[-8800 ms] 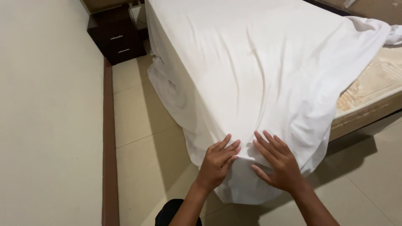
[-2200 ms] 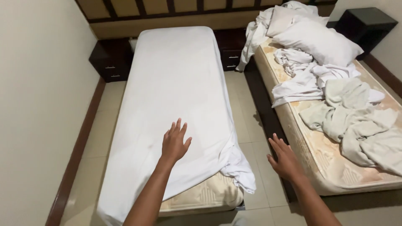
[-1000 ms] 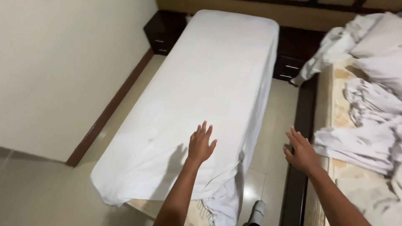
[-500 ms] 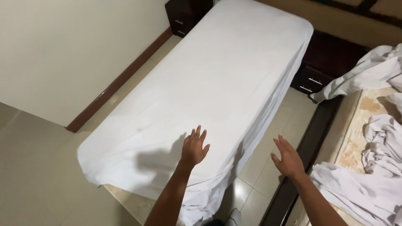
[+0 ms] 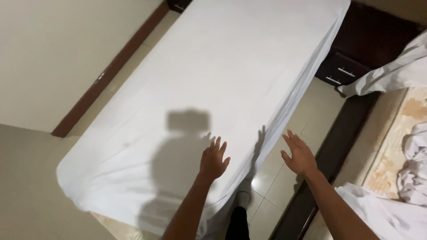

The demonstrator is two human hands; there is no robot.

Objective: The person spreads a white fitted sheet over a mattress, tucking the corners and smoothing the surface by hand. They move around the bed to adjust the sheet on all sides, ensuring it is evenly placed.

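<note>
White sheet [image 5: 213,80] covers a narrow bed, long axis running from lower left to upper right. Left hand [image 5: 213,159] hovers above it, right hand [image 5: 300,155] over the floor gap; both spread, empty.

I see no packages, labels, signs or screens from here; nothing printed or lit shows anywhere in my view, and no wrapped or boxed item stands or lies within it either

two hands [image 5: 213,160], two beds [image 5: 213,89], perhaps one nightstand [image 5: 351,66]
</note>
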